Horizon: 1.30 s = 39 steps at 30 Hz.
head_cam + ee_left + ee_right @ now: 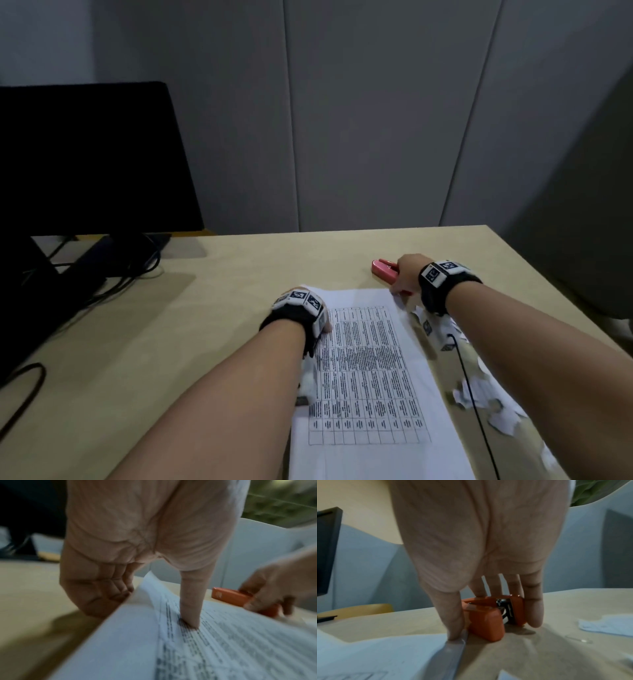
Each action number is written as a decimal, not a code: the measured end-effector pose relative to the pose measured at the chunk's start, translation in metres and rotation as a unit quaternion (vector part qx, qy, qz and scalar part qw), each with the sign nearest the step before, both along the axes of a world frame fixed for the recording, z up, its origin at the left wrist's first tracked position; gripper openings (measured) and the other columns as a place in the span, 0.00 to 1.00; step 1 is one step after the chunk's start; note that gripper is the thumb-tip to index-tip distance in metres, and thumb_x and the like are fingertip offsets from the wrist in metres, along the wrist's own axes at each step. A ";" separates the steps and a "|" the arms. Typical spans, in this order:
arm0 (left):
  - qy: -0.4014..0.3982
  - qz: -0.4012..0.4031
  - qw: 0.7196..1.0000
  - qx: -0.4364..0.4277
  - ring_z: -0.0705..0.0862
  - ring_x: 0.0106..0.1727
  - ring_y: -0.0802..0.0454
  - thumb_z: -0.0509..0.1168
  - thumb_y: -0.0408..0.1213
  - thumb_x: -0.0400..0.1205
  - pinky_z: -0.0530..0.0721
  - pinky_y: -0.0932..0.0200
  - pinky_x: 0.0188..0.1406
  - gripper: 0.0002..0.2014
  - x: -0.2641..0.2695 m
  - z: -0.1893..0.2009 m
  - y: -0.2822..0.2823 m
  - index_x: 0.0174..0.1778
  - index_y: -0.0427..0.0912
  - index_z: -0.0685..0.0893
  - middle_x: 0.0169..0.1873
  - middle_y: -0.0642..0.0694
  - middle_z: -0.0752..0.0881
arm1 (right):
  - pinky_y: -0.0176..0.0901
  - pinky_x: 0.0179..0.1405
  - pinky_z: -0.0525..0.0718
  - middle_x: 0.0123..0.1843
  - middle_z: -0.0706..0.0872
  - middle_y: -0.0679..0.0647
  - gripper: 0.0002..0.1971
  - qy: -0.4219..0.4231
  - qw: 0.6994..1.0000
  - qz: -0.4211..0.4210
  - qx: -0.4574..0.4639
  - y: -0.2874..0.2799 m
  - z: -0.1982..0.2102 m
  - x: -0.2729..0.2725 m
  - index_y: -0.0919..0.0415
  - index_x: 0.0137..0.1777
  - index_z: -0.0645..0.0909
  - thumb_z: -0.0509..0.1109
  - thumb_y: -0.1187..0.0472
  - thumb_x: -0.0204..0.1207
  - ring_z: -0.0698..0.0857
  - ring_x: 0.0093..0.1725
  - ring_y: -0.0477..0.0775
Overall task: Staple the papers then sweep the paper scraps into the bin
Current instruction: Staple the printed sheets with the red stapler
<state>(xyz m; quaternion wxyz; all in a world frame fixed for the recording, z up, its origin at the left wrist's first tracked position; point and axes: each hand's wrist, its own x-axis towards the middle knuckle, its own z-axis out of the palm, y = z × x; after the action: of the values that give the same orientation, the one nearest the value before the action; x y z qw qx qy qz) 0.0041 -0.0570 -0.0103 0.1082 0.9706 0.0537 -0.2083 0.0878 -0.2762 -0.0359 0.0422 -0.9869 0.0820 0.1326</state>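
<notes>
Papers (pixel 370 370): thin, floppy; we are pinning them with left hand (pixel 106 555) thumb, right hand (pixel 488 563) fingers closing around the rigid stapler (pixel 485 622).

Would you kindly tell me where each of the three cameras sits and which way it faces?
Head: worn high, looking forward and down at the beige desk; both forearms show.
Left wrist: looks along the left hand, thumb on the printed white paper sheets.
Right wrist: looks along the right hand, whose fingers straddle the orange plastic stapler.
All three share the stapler and papers.
</notes>
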 end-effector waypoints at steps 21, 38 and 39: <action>-0.107 0.202 0.918 -0.325 0.85 0.52 0.40 0.65 0.50 0.82 0.81 0.55 0.52 0.22 0.008 -0.041 0.011 0.59 0.33 0.85 0.56 0.39 0.89 | 0.43 0.37 0.81 0.41 0.86 0.54 0.18 -0.052 0.998 0.016 -0.028 0.006 -0.006 -0.004 0.61 0.60 0.84 0.76 0.58 0.71 0.86 0.39 0.58; -0.253 0.136 0.832 -0.474 0.83 0.34 0.48 0.68 0.43 0.81 0.77 0.62 0.31 0.09 -0.028 -0.007 0.012 0.36 0.44 0.86 0.31 0.47 0.86 | 0.52 0.59 0.86 0.57 0.89 0.66 0.22 -0.207 0.674 0.115 0.700 0.029 0.086 -0.069 0.72 0.66 0.76 0.76 0.69 0.75 0.91 0.53 0.62; -0.257 0.136 0.825 -0.484 0.82 0.32 0.48 0.69 0.42 0.81 0.77 0.61 0.31 0.10 -0.031 -0.001 0.012 0.34 0.45 0.85 0.31 0.46 0.86 | 0.48 0.59 0.87 0.59 0.89 0.66 0.24 -0.189 0.675 0.142 0.699 0.041 0.096 -0.075 0.73 0.68 0.75 0.76 0.70 0.74 0.91 0.56 0.60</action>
<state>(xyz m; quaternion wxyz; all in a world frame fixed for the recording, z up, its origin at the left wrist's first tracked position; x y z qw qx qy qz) -0.0264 -0.0446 -0.0113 0.6016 0.7946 0.0480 0.0659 0.0129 -0.2355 0.0601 0.7147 -0.6735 -0.1855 -0.0336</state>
